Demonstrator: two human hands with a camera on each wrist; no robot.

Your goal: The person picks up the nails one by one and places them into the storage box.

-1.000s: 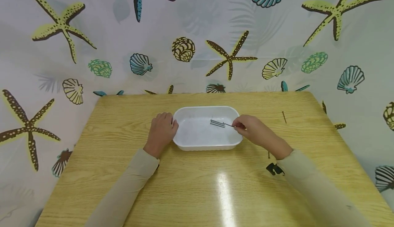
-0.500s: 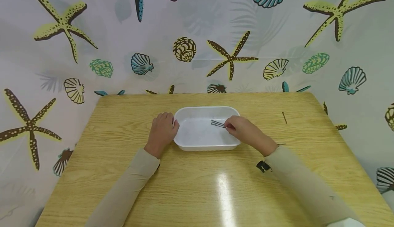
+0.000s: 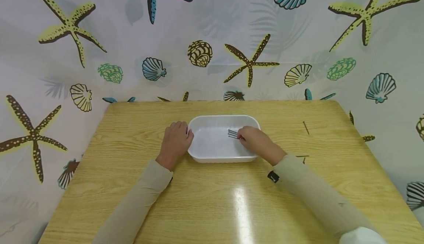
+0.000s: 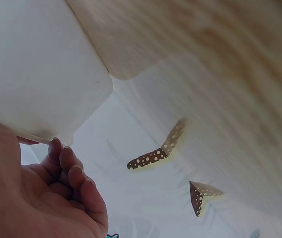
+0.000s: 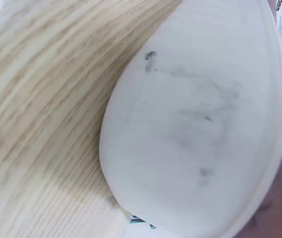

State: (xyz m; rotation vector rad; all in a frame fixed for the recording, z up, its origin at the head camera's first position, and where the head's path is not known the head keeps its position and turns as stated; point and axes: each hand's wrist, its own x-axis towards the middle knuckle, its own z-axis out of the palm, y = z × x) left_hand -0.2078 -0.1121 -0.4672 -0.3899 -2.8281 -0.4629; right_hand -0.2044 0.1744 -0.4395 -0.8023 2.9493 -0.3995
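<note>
A white plastic tray [image 3: 225,159] stands on the wooden table. My left hand [image 3: 175,139] grips its left rim; in the left wrist view the curled fingers [image 4: 74,173] meet the tray's edge [image 4: 41,64]. Over the right end, my right hand [image 3: 255,141] reaches inside, fingertips pinching a nail. Several thin dark nails [image 3: 232,134] lie side by side on the tray floor, their right ends covered by those fingers. In the right wrist view the tray's outer wall [image 5: 195,124] hides most of the right hand [image 5: 280,193].
To the right on the wooden table [image 3: 198,200] lies a loose nail [image 3: 306,128]. Closer to the right sleeve are more nails [image 3: 303,156], partly behind it. A black piece [image 3: 273,176] sits by the right cuff. A cloth with shells and starfish [image 3: 205,78] hangs behind.
My right hand has moved left, deeper into the tray, bringing its nail beside the others. Nails on the table that the right arm covered now show. The left hand stays on the rim.
</note>
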